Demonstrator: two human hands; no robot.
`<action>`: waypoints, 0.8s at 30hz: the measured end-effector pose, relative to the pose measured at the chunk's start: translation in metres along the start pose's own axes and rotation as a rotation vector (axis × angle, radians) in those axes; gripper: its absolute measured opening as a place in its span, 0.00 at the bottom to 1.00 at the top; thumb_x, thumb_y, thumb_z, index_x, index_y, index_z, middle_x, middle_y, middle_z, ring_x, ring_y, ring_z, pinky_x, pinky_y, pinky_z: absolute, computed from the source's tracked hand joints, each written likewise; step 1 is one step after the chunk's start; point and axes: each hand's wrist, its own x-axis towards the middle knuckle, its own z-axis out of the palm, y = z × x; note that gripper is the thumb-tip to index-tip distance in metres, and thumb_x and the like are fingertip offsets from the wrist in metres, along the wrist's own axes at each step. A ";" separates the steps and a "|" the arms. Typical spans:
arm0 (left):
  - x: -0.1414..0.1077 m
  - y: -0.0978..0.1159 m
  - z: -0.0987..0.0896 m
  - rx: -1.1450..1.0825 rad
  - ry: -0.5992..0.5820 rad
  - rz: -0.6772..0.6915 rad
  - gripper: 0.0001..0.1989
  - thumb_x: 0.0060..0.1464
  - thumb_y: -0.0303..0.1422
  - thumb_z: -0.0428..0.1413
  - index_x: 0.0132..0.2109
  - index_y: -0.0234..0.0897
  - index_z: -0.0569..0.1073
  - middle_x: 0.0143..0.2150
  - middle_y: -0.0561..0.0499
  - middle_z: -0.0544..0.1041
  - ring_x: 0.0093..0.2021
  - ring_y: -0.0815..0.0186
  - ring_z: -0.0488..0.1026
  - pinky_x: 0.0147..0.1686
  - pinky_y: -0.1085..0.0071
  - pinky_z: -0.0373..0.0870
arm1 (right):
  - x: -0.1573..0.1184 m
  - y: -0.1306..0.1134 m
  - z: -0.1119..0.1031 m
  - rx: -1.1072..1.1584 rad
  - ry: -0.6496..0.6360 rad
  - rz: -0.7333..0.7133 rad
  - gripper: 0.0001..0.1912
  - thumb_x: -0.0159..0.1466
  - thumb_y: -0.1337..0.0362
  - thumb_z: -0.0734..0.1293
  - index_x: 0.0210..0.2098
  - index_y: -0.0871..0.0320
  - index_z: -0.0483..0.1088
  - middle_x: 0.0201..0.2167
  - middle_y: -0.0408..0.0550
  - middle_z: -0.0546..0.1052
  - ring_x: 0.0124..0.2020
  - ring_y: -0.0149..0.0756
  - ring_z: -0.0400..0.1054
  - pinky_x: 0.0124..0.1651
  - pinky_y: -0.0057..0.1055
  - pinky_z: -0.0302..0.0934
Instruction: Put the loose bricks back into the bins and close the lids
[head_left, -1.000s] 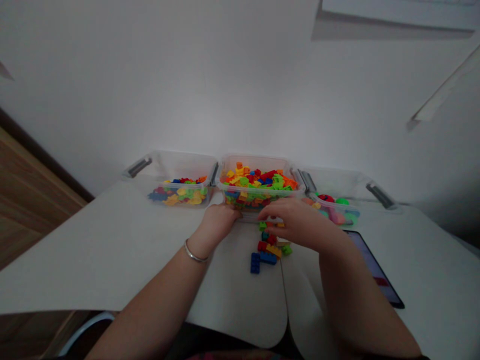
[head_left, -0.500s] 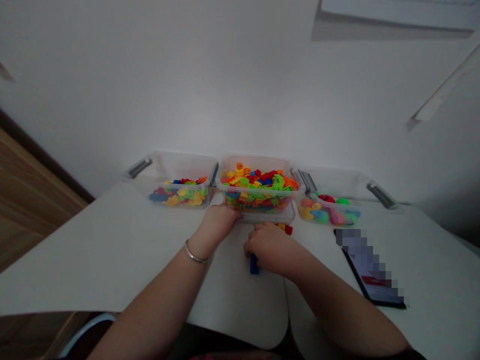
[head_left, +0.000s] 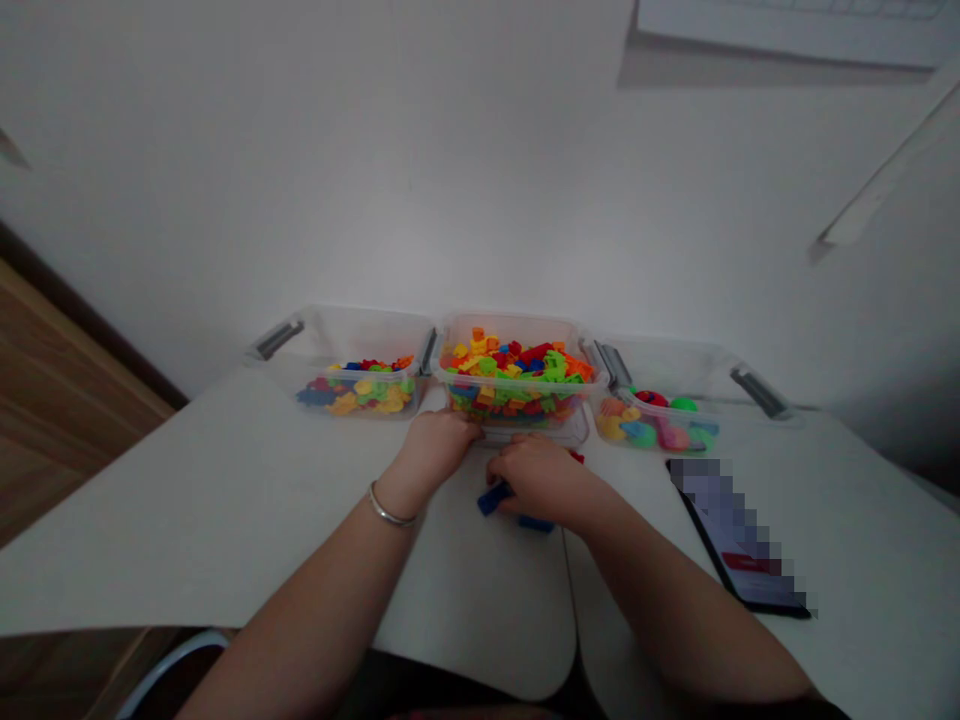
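My right hand point(head_left: 536, 478) is bent over the white table, its fingers closed on a blue building block point(head_left: 493, 499) that pokes out at a slant on the left. Under the wrist side of that hand lies a second blue block point(head_left: 535, 524). A bit of a red piece point(head_left: 577, 456) shows just beyond the knuckles. My left hand point(head_left: 444, 447), with a bracelet at the wrist, rests at the front left corner of the middle bin point(head_left: 517, 390). Its fingers curl by the clear lid point(head_left: 536, 436) under that bin; whatever they grip is hidden.
The middle bin is heaped with colourful plastic blocks. To its left stands a clear bin point(head_left: 352, 345) of mixed pieces, to its right another point(head_left: 667, 360) with rounded toys. A phone point(head_left: 742, 550) lies on the right. A wall rises behind, and a seam point(head_left: 570, 590) splits the tabletop.
The blue block at my right hand has swung from pointing towards me to slanting left. Another blue block now shows below the hand. My left hand stays almost still.
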 end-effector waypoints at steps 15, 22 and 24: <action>-0.005 -0.001 -0.004 -0.027 -0.010 -0.024 0.14 0.62 0.29 0.52 0.45 0.45 0.82 0.43 0.44 0.82 0.44 0.55 0.79 0.39 0.63 0.74 | -0.025 0.029 -0.030 0.143 0.181 0.005 0.10 0.59 0.67 0.71 0.41 0.53 0.80 0.39 0.47 0.82 0.41 0.42 0.75 0.46 0.36 0.65; -0.004 -0.006 0.001 -0.049 0.002 -0.028 0.15 0.62 0.29 0.52 0.45 0.46 0.83 0.45 0.44 0.82 0.46 0.55 0.79 0.40 0.64 0.74 | -0.030 0.053 -0.037 0.229 1.021 0.124 0.10 0.62 0.60 0.67 0.42 0.52 0.77 0.39 0.48 0.81 0.43 0.43 0.73 0.51 0.43 0.63; -0.004 -0.007 0.003 -0.051 0.009 -0.022 0.15 0.62 0.28 0.52 0.45 0.45 0.83 0.45 0.45 0.82 0.47 0.55 0.79 0.40 0.65 0.75 | -0.022 0.058 -0.029 0.239 1.196 0.223 0.10 0.62 0.59 0.66 0.41 0.53 0.76 0.38 0.49 0.81 0.42 0.43 0.72 0.49 0.43 0.63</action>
